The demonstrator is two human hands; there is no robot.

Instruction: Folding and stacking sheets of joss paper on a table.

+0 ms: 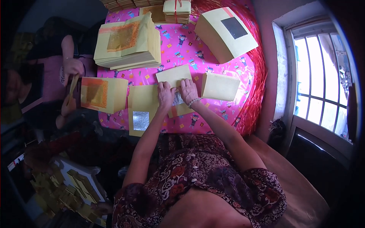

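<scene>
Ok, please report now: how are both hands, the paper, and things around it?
Left hand, right hand: both on cream paper. Paper stack close on its right. Another sheet at its left.

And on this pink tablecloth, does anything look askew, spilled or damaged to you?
Slightly: the large envelope stack at upper left has uneven edges and a rumpled top, unlike the neater small paper stack at right. I see no spill or clear damage.

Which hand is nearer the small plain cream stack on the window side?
Right. The right hand is just left of the stack, on the folded paper; the left hand is farther left, beyond the right hand.
</scene>
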